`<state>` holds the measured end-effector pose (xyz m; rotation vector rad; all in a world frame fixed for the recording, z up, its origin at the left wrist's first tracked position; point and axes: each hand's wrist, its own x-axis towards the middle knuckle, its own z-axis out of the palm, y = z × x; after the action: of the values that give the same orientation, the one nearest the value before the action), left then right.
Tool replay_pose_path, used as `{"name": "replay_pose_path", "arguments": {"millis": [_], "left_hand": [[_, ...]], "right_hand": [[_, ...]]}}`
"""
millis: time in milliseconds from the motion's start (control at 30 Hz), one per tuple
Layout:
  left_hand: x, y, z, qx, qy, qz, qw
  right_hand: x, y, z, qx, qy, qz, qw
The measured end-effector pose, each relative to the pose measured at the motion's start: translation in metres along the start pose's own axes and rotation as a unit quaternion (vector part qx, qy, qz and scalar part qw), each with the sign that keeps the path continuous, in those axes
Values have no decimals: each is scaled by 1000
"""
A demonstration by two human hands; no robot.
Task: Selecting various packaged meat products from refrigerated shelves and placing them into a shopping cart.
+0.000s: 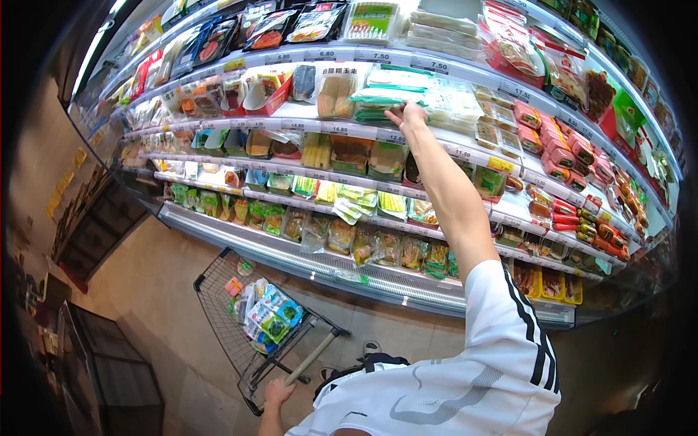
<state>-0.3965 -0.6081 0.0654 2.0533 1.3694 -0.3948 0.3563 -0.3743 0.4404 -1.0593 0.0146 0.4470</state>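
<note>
My right hand point(406, 115) reaches to a shelf of the refrigerated display, at the front edge of a stack of flat green-and-white plastic packages point(390, 94). Its fingers touch or nearly touch the lower packages; whether they grip one cannot be told. Clear-wrapped white packages point(450, 106) lie just right of the stack, and a pack of corn point(335, 92) stands to its left. Down at the lower left, my left hand point(279, 391) is closed around the handle of a wire shopping cart point(313, 357). Several bagged goods point(272, 313) lie in the cart.
Shelves of packaged food curve across the view, with price rails point(338, 128) along their edges. Pink-wrapped packs point(559, 144) are at the right. The cooler's bottom ledge point(327, 272) runs behind the cart. A dark display stand point(117, 359) is on the floor at the lower left.
</note>
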Motion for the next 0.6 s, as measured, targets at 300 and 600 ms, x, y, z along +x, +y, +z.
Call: {"name": "replay_pose_path", "arguments": {"millis": [300,600], "left_hand": [[-6,0,5,-31,-14,28,999],[-3,5,4,-113,37,40,992]], "right_hand": [[-81,3,-62,-9,-296,-115,948],[-295,203,-118,-187,-287,243,908]]}}
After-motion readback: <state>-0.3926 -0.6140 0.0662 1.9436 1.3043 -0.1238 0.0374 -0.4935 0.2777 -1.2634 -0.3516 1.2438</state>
